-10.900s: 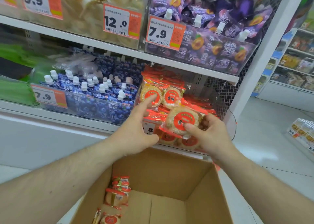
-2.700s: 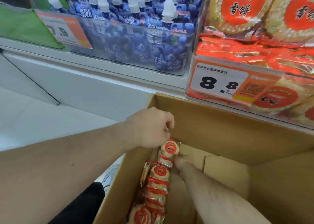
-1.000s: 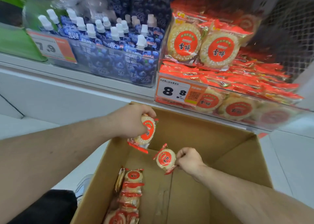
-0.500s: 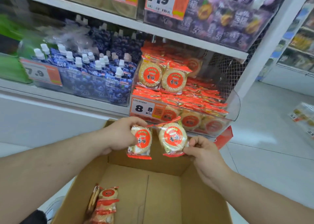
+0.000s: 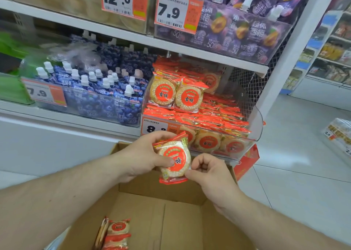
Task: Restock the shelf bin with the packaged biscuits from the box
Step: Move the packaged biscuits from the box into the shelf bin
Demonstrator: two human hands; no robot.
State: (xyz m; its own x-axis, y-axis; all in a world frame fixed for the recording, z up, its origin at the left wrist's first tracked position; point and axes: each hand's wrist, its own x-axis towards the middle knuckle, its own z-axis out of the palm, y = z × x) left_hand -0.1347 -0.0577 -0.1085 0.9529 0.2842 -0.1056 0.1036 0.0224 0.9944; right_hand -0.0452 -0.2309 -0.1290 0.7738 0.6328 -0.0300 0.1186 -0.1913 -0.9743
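A biscuit packet [image 5: 174,159] is held between both hands: clasped by the left hand [image 5: 141,159], its lower edge seemingly pinched by the right hand [image 5: 210,171].

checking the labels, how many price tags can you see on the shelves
4: 12.0 tag and 7.9 tag above; 7.9 tag and partly hidden 8.8 tag below. Others may be cropped.

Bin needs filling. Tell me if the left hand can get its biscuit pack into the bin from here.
Probably yes. The left hand grips the pack just below the bin, whose top is open with room above the flat packs on the right. The right hand pinches the same pack, so it must let go or follow.
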